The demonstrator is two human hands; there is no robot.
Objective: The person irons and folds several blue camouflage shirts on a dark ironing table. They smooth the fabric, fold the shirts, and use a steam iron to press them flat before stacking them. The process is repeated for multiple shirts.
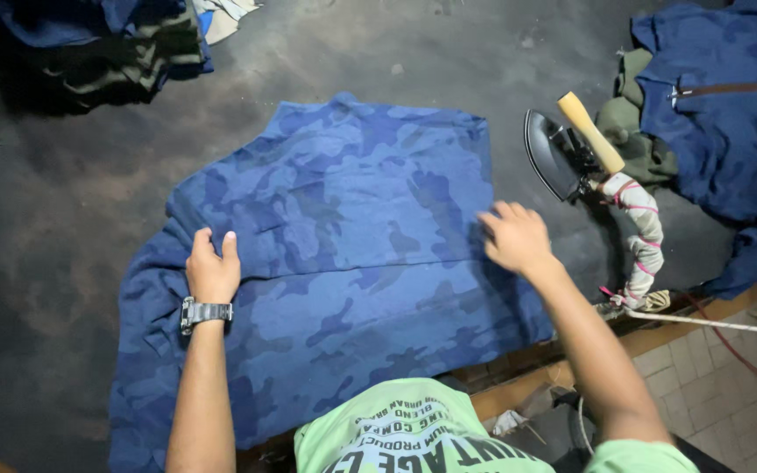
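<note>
Both hands are down flat on the blue camouflage garment, which lies spread across the dark worktop, its lower edge hanging off the near side. The left hand, watch on the wrist, presses open-palmed on the garment's left part, fingers spread, gripping nothing. The right hand rests near the right edge, fingers loosely extended on the cloth, also holding nothing. A crease line runs across the cloth between the two hands, and that looks like the thing to work on: to smooth it well, I'd judge the palms should stay flat and sweep outward from the middle, pulling the fabric taut rather than bunching it. The iron stands tipped up on its heel just beside the garment's right edge, wooden handle up and wrapped cord trailing toward the near edge, so the right forearm needs to mind it. More blue clothing is piled at far right, another heap at top left.
</note>
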